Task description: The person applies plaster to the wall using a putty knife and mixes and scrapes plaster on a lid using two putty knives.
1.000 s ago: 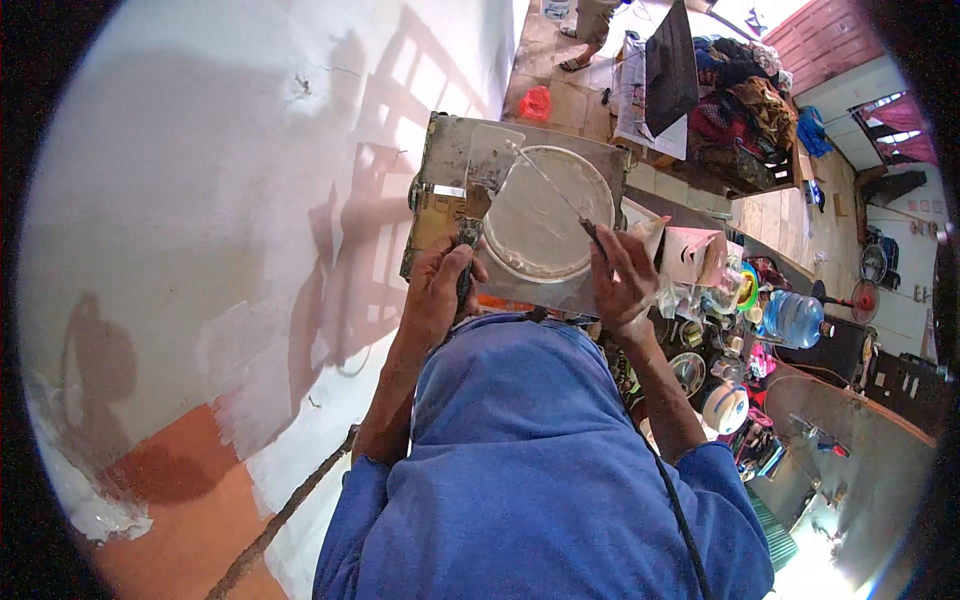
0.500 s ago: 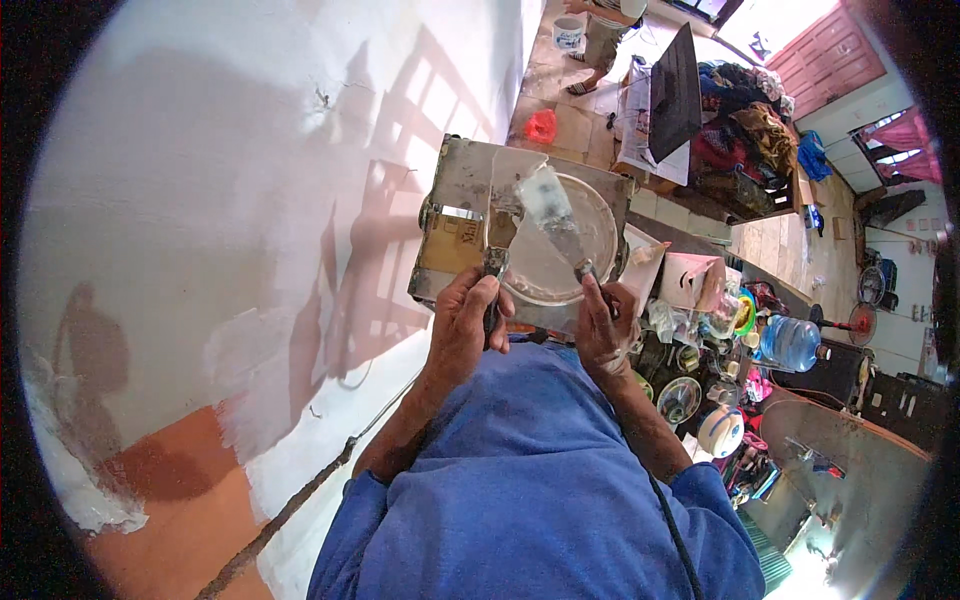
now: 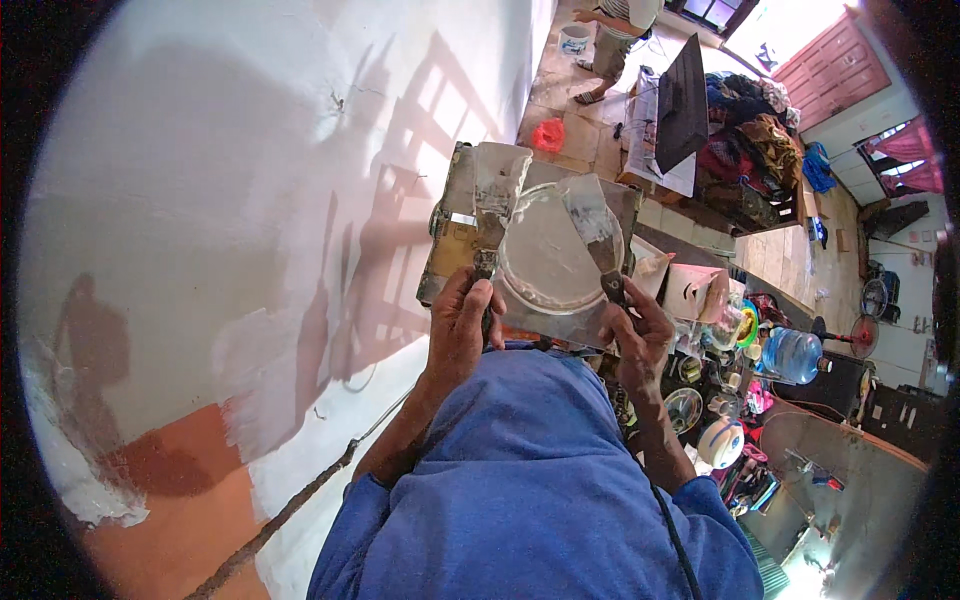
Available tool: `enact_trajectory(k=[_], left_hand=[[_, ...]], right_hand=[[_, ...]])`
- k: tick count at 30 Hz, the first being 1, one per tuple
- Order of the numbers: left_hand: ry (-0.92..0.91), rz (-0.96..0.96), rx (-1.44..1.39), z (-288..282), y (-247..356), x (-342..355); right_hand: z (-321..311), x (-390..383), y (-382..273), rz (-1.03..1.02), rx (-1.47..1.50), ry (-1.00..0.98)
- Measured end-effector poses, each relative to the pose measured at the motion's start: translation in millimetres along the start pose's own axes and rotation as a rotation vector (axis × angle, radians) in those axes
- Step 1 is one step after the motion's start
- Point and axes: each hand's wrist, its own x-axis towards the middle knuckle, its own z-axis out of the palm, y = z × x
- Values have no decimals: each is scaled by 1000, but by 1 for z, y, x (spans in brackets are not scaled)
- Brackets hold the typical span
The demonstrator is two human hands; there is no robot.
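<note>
My left hand [image 3: 460, 322] is closed round the dark handle of a putty knife [image 3: 497, 180], whose wide blade points away from me and is smeared with pale putty. In my right hand [image 3: 641, 328] is a second putty knife [image 3: 592, 212], with white paste on its blade. The blade leans leftward over the right part of a round tub of putty [image 3: 553, 262]. Smooth off-white putty shows in the tub, with thick smears along its rim. Under the tub lies a worn grey board-like top [image 3: 634, 205], partly hidden by the knives.
A patchily coated wall [image 3: 230, 200] with an orange area rises on my left. Farther off, a person [image 3: 612, 50] stands near a white bucket [image 3: 574, 40] and a red plastic bag [image 3: 548, 135]. To my right are household goods, a blue water jug [image 3: 792, 355] and a clothes pile [image 3: 750, 150].
The left knife's blade has turned more upright and carries more visible putty. My right hand has shifted right, taking its knife from the tub's middle toward its right side.
</note>
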Motion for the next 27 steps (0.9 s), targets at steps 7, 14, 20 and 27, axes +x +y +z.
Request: enact_trajectory(k=[7, 14, 20, 27], left_hand=[[122, 151, 83, 1, -1, -1], [177, 232, 328, 2, -9, -8], [265, 383, 567, -13, -20, -11], [311, 544, 782, -27, -24, -20]], right_hand=[[12, -11, -23, 147, 77, -231], [43, -10, -20, 133, 71, -304], [58, 5, -36, 112, 118, -270], [69, 32, -38, -104, 205, -342]])
